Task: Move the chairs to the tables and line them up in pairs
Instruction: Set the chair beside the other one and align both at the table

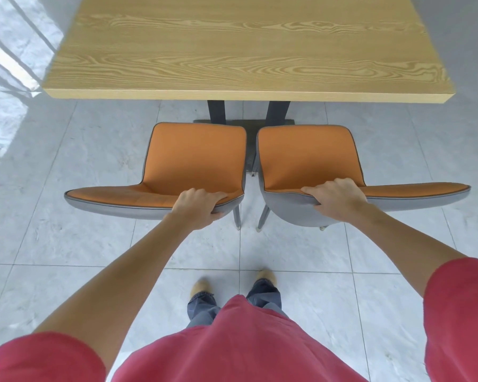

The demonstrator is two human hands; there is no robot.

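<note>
Two orange chairs sit side by side in front of the wooden tabletop (232,51), seats facing it, backrests toward the person. The left chair (196,153) and the right chair (307,153) are just beside each other, a narrow gap between their seats, and whether the shells touch there is hard to tell. Both seat fronts stop just short of the tabletop's near edge, right over the dark table base (249,125).

Left hand (198,206) is on the left chair's backrest, at its right end: fingers curled over the top rim onto the orange side, thumb wrapped under against the grey shell. That grip is firmly around the rim. Right hand (335,197) does the same on the right chair, at the left end of its backrest, fingers draped over the piped rim, thumb pressed on the grey outer shell. Clenched on the chair, no question.

Both arms reach forward and slightly inward, so the hands sit near each other on either side of the gap. The right chair looks turned a touch, its grey back bulging toward the camera, slim legs showing beneath both shells.

Below, a red shirt (232,340), blue jeans (204,307) and tan shoes (265,275) stand on the pale marble-look floor (66,230), toes pointed at the gap.
</note>
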